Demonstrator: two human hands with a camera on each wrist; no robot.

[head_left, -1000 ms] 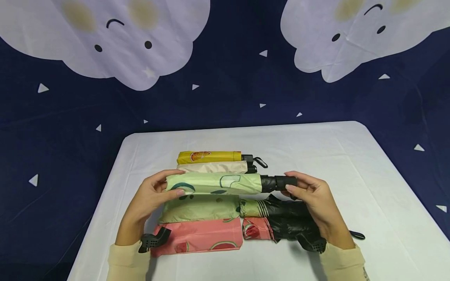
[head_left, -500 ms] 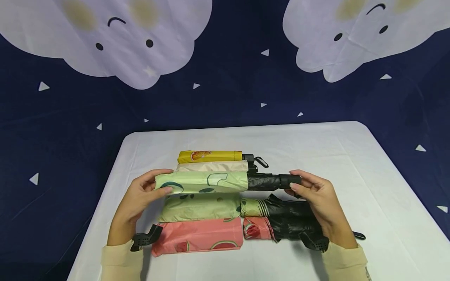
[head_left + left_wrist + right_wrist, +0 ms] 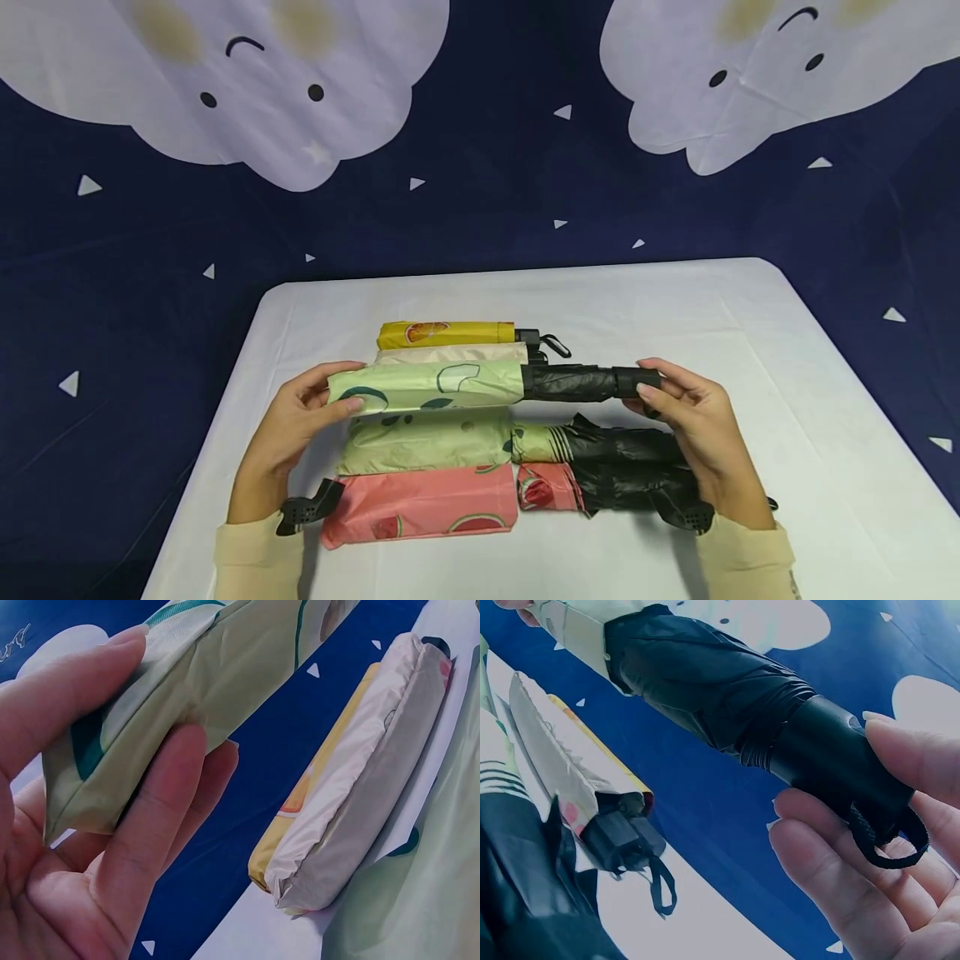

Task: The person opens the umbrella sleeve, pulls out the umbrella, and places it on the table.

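A folded black umbrella (image 3: 570,383) is held level above the table, its left part inside a pale green patterned sleeve (image 3: 420,387). My left hand (image 3: 285,433) pinches the closed end of that sleeve between thumb and fingers. At the other end my right hand (image 3: 701,425) pinches the umbrella's black handle (image 3: 836,754), from which a wrist loop (image 3: 889,844) hangs. In the right wrist view dark gathered canopy shows between handle and sleeve mouth. Below lie a second green sleeve (image 3: 427,443) and a pink watermelon sleeve (image 3: 427,504), with black umbrellas (image 3: 622,467) to their right.
Behind the held umbrella lie a yellow umbrella (image 3: 450,333) with an orange-slice print and a cream umbrella (image 3: 450,355), both in sleeves. All rest on a white-covered table (image 3: 675,317). A dark blue cloth (image 3: 495,208) with clouds hangs behind.
The hands have moved apart: the left went left with the sleeve, the right went right with the handle. More black canopy now shows outside the sleeve.
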